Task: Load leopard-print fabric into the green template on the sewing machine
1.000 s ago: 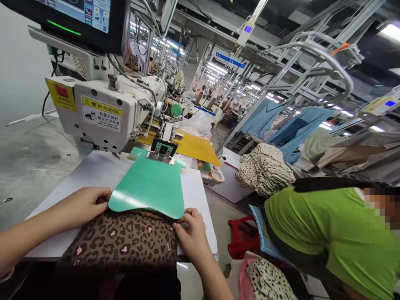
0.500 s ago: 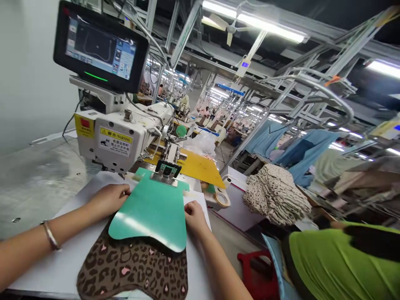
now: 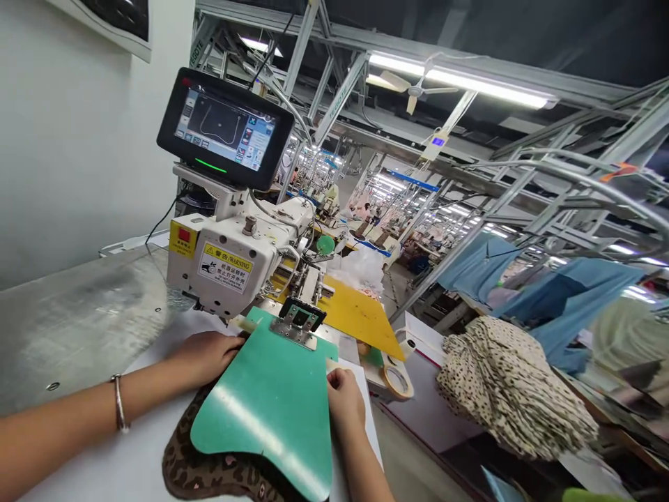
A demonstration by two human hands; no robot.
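A green plastic template [image 3: 272,408] lies on the white table [image 3: 104,467], clamped at its far end to the white sewing machine [image 3: 235,261]. A leopard-print fabric piece [image 3: 209,470] sticks out from under its near edge. My left hand [image 3: 206,355] rests at the template's left edge, fingers tucked under it on the fabric. My right hand [image 3: 342,397] presses at the template's right edge. A bracelet sits on my left wrist.
A touchscreen [image 3: 224,129] stands above the machine. A yellow board [image 3: 355,314] and a tape roll [image 3: 397,380] lie to the right. A pile of spotted fabric [image 3: 512,394] sits further right, with blue cloth behind. A metal tabletop [image 3: 67,328] spreads left.
Both hands slid forward along the template's sides toward the machine, pushing the leopard fabric further under it. The view tilted up and left; the person in green left the frame.
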